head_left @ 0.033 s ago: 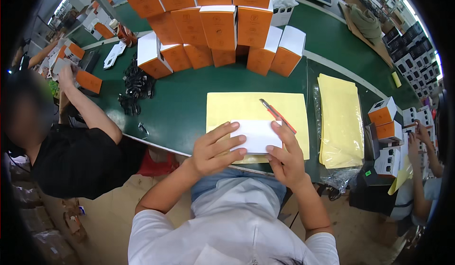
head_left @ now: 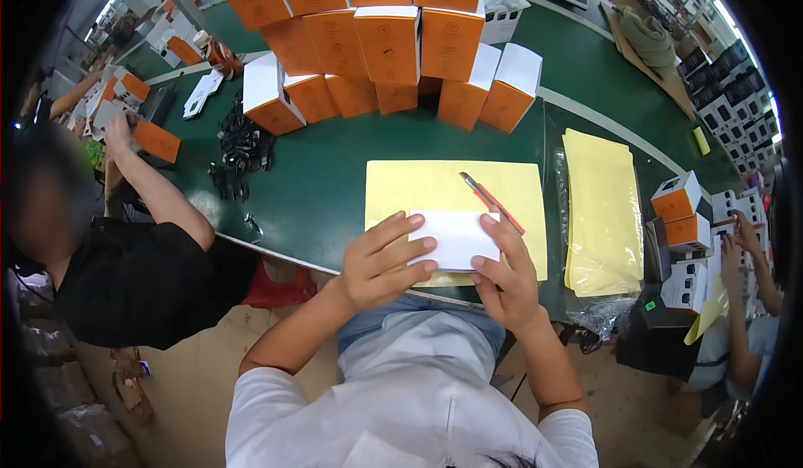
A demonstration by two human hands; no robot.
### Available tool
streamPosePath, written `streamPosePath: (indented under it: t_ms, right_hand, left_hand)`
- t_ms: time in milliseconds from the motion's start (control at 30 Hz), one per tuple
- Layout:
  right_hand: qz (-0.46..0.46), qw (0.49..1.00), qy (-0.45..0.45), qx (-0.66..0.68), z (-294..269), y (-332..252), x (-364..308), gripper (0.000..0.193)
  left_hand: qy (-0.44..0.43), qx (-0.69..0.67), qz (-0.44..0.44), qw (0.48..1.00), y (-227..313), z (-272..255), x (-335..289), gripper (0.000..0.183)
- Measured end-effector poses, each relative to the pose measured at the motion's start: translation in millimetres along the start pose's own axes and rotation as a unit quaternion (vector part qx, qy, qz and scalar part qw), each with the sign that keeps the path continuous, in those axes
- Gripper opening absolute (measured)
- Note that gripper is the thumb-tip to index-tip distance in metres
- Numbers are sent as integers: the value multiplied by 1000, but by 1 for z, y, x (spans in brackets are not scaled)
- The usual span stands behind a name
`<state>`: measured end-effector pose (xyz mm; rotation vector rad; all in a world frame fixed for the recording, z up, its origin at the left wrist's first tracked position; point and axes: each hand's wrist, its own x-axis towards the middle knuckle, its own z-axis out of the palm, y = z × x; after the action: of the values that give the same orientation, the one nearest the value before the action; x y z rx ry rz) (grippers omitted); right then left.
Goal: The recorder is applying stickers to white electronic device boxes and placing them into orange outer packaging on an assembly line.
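A small white box (head_left: 454, 240) is held between my two hands, over the near edge of a yellow sheet (head_left: 393, 185). My left hand (head_left: 381, 259) grips its left end, fingers laid over the top face. At the right end my right hand (head_left: 507, 271) has the box between its fingers; the underside is hidden. Just beyond the box, a red utility knife (head_left: 493, 203) lies slantwise on the sheet, its tip pointing far left.
Orange and white boxes (head_left: 386, 50) stand stacked at the back. Black cables (head_left: 242, 146) lie left on the green table (head_left: 314, 192). Yellow sheets (head_left: 600, 209) in clear plastic sit at right. A co-worker (head_left: 142, 276) works at left; another person's hands (head_left: 740, 246) show far right.
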<state>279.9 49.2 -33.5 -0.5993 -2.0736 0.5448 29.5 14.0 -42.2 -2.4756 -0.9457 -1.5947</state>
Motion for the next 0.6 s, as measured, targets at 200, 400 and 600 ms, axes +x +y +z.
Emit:
streamPosePath:
  t_ms: [200,400,600]
  right_hand:
    - [11,999,33,42,1,-3,0,44]
    - [27,998,31,54,-1,-2,-3,38]
    - [48,996,29,65,-4,-6,1,33]
  left_hand:
    - [20,-97,-116,988,9,-1,4,26]
    - [-46,-186,-159,968,-5,-17,11,22]
    - [-39,-30,8,999,-11,-11,9,29]
